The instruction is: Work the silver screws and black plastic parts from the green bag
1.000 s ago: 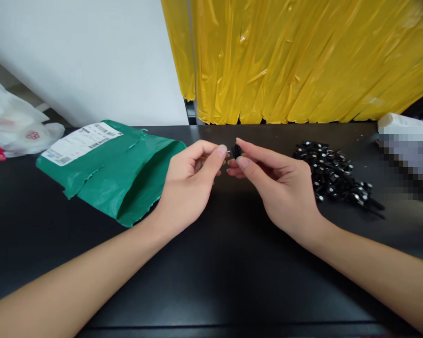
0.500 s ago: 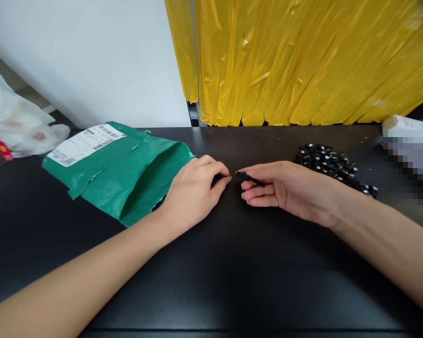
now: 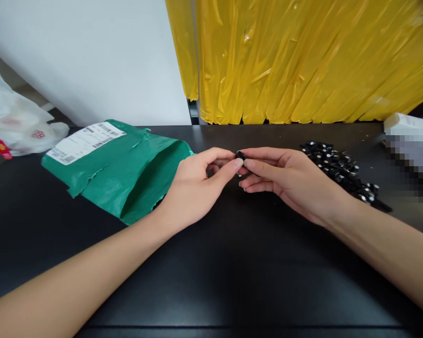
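Between my two hands, just above the black tabletop, is a small black piece (image 3: pixel 240 155), mostly covered by fingertips. My left hand (image 3: pixel 200 183) is closed in a pinch, its thumb and forefinger on the piece's left side. From the right, the thumb and forefinger of my right hand (image 3: pixel 285 173) also grip it, while the other fingers curl loosely below. A pile of small black pieces with shiny silvery round spots (image 3: pixel 334 166) lies beyond my right wrist. To the left of my left hand lies a torn-open green mailing bag (image 3: pixel 127 169), its mouth facing me.
A white plastic bag (image 3: pixel 17 117) sits at the far left. Yellow plastic sheeting (image 3: pixel 285 61) hangs behind the black table (image 3: pixel 232 277), beside a white panel (image 3: pixel 91 56). At the right edge is a white box-like thing (image 3: pixel 405 124), partly blurred out.
My hands have come together. The black piece, earlier lying across my right fingers, is now pinched between both hands' fingertips. More of the pile shows past my right forearm.
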Demonstrator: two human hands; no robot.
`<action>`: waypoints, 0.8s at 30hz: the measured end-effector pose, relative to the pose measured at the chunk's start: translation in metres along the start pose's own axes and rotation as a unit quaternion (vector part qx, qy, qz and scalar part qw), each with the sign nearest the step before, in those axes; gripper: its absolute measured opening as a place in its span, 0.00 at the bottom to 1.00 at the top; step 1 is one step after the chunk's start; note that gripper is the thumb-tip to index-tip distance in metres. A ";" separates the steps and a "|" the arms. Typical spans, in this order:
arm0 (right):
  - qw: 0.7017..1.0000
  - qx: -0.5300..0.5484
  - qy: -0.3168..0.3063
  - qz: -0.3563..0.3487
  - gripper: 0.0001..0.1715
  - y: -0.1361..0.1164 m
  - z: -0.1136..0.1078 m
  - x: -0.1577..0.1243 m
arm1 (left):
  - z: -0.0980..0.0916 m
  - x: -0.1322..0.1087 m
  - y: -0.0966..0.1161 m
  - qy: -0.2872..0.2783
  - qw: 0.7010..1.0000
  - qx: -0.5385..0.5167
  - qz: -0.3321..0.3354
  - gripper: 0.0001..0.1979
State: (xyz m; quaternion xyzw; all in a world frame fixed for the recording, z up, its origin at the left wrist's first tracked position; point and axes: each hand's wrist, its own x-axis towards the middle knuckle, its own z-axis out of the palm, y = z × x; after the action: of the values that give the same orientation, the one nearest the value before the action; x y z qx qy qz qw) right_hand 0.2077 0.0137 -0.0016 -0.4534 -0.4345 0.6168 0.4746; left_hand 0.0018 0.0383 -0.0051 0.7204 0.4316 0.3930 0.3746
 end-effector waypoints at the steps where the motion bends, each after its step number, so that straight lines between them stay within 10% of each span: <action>1: 0.999 -0.018 0.002 -0.029 0.14 0.002 0.002 -0.001 | 0.001 0.000 0.002 -0.003 0.999 -0.048 -0.012 0.09; 11: 0.885 -0.346 0.033 -0.309 0.18 0.017 0.001 -0.006 | 0.002 -0.001 0.010 0.015 0.993 -0.120 -0.011 0.06; 24: 0.841 -0.392 0.067 -0.367 0.14 0.007 -0.001 -0.010 | -0.013 -0.006 0.012 -0.013 0.988 0.112 0.108 0.01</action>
State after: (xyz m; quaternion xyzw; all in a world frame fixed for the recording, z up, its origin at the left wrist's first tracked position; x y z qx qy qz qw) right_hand 0.2088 0.0026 -0.0066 -0.4496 -0.7412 0.1442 0.4772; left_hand -0.0083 0.0311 0.0094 0.8052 0.3879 0.3711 0.2522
